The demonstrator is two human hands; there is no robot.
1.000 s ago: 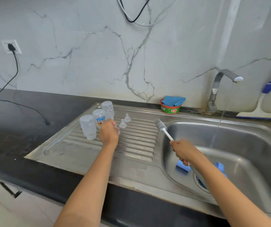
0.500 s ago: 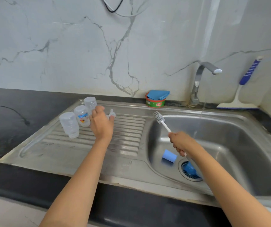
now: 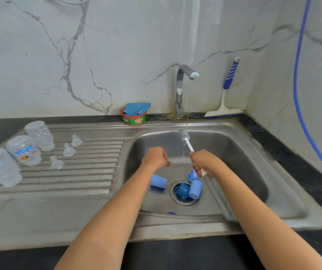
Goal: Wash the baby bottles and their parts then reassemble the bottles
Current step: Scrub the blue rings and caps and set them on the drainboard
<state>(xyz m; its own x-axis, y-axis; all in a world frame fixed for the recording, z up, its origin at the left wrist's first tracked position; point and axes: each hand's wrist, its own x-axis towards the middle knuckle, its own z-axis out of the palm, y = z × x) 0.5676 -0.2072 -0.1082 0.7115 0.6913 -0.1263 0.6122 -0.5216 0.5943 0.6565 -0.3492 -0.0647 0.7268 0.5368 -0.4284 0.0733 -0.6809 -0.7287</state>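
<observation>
Three clear baby bottles (image 3: pixel 23 151) stand upside down on the sink's ribbed drainboard (image 3: pixel 90 172) at the left. Beside them lie three clear nipples (image 3: pixel 68 150). Several blue caps (image 3: pixel 158 181) lie in the basin around the drain (image 3: pixel 183 199). My right hand (image 3: pixel 202 162) grips the white handle of a bottle brush (image 3: pixel 184 136), whose bristle head points up into the water stream. My left hand (image 3: pixel 155 157) hovers over the basin left of the brush, fingers curled, with nothing visible in it.
The faucet (image 3: pixel 183 90) runs a thin stream into the steel basin (image 3: pixel 253 162). A green soap tub with a blue cloth (image 3: pixel 134 114) sits behind the sink. A blue-handled squeegee (image 3: pixel 226 94) leans in the corner. A blue hose (image 3: pixel 300 94) hangs at right.
My left hand left the nipples on the drainboard and moved right over the basin. The brush moved right under the running water. My view shifted right.
</observation>
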